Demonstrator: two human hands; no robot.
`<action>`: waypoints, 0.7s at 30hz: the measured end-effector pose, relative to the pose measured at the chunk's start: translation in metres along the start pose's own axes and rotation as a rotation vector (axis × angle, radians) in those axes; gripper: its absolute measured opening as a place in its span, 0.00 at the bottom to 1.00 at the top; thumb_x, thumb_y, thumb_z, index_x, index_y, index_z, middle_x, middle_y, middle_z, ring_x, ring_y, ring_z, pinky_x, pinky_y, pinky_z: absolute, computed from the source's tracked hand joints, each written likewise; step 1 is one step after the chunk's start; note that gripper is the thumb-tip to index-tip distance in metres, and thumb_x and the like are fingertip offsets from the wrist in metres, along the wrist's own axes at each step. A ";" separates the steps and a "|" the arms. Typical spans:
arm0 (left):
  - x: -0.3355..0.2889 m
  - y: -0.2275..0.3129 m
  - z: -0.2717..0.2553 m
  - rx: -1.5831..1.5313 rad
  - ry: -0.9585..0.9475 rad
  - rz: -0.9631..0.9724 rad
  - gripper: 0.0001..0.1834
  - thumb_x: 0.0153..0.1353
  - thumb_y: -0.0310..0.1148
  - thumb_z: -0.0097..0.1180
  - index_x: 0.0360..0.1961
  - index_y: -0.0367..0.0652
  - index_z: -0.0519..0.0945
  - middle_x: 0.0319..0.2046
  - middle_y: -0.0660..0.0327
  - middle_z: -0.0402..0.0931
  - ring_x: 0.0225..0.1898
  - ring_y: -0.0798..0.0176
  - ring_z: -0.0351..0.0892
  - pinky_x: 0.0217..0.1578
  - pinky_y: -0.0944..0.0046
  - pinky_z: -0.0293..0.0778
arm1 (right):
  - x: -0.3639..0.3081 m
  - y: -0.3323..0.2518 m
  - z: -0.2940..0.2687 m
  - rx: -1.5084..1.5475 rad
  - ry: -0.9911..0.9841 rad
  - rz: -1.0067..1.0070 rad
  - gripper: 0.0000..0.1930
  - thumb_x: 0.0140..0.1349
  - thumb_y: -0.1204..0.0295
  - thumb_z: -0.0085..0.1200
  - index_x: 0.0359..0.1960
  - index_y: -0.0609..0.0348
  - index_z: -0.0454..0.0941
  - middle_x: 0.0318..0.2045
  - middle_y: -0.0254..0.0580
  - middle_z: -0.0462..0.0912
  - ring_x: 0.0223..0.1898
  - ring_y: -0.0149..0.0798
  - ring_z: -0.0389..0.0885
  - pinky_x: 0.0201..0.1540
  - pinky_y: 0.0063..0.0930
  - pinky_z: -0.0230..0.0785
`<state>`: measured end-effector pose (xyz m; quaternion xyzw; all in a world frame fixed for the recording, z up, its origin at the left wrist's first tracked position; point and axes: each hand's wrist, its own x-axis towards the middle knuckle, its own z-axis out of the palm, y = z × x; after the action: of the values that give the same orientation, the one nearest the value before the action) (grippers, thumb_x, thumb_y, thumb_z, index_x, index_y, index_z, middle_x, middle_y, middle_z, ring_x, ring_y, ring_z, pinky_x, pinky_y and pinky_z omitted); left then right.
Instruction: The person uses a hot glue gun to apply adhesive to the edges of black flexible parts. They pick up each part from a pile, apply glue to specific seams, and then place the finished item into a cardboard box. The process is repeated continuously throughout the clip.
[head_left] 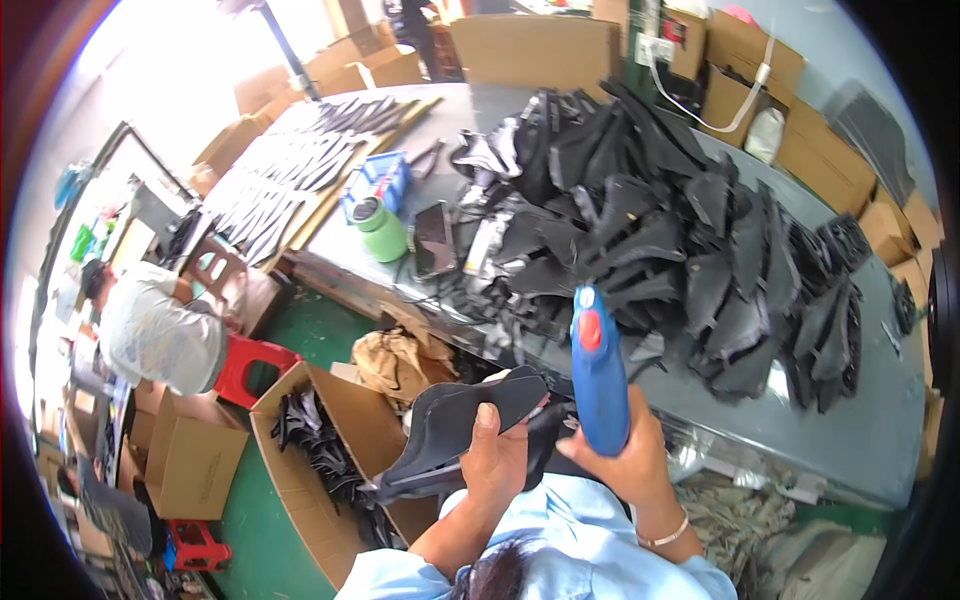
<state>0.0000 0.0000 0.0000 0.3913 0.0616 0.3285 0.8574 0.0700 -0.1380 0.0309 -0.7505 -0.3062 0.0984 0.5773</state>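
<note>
My left hand point(495, 455) is closed on a black curved padded piece point(470, 415), thumb on its face, at chest height before the table. The piece looks flat and wing-shaped with a lighter edge strip. In my right hand point(635, 460) is a blue hand tool point(600, 390) with a red button near its upper end. It stands upright, apart from the black piece, and I cannot make out its exact kind. Beyond both hands, a large heap of similar black pieces point(640, 220) covers much of the grey table point(860, 440).
A green bottle point(380, 232), a blue basket point(375, 180) and a phone point(433, 240) stand or lie at the table's left. An open cardboard box point(300, 480) with black pieces is below left. Another person point(165, 325) sits by a red stool point(250, 370). Cardboard boxes line the back.
</note>
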 end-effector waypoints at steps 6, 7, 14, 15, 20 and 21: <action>0.018 0.024 -0.003 -0.035 0.016 0.265 0.31 0.67 0.50 0.43 0.59 0.34 0.63 0.58 0.50 0.64 0.60 0.53 0.65 0.59 0.60 0.67 | -0.026 0.005 0.020 -0.231 -0.158 -0.141 0.29 0.45 0.60 0.70 0.40 0.66 0.68 0.21 0.46 0.80 0.21 0.45 0.81 0.26 0.33 0.73; 0.021 0.026 -0.005 -0.013 0.019 0.295 0.31 0.67 0.50 0.44 0.59 0.34 0.63 0.58 0.50 0.64 0.60 0.53 0.65 0.59 0.60 0.67 | -0.025 0.004 0.022 -0.218 -0.175 -0.146 0.29 0.45 0.60 0.69 0.40 0.67 0.69 0.21 0.46 0.80 0.21 0.44 0.81 0.26 0.33 0.73; 0.021 0.016 -0.022 0.003 0.094 0.335 0.33 0.64 0.52 0.48 0.58 0.35 0.64 0.59 0.52 0.65 0.60 0.55 0.66 0.57 0.60 0.68 | -0.019 0.004 0.029 -0.209 -0.240 -0.201 0.28 0.44 0.62 0.69 0.40 0.67 0.69 0.20 0.44 0.79 0.20 0.42 0.80 0.24 0.32 0.72; 0.021 0.014 -0.023 -0.006 0.108 0.329 0.33 0.63 0.53 0.49 0.58 0.35 0.65 0.58 0.52 0.65 0.59 0.55 0.67 0.57 0.60 0.68 | -0.018 0.005 0.030 -0.209 -0.240 -0.204 0.27 0.44 0.62 0.69 0.40 0.66 0.69 0.20 0.44 0.79 0.19 0.42 0.80 0.24 0.32 0.72; 0.026 0.015 -0.024 0.045 0.109 0.345 0.28 0.59 0.44 0.58 0.52 0.33 0.69 0.51 0.46 0.71 0.53 0.53 0.72 0.56 0.55 0.66 | -0.011 0.009 0.028 -0.247 -0.233 -0.222 0.28 0.43 0.63 0.69 0.41 0.66 0.68 0.20 0.43 0.79 0.19 0.43 0.80 0.24 0.32 0.72; 0.027 0.019 -0.024 0.063 0.100 0.331 0.28 0.59 0.43 0.58 0.52 0.33 0.69 0.51 0.46 0.72 0.52 0.53 0.72 0.55 0.55 0.66 | -0.011 0.010 0.028 -0.253 -0.229 -0.227 0.28 0.43 0.64 0.69 0.41 0.66 0.68 0.19 0.43 0.79 0.19 0.43 0.80 0.25 0.32 0.71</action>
<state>0.0023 0.0404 0.0010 0.4060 0.0493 0.4824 0.7746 0.0511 -0.1232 0.0110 -0.7616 -0.4624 0.0778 0.4472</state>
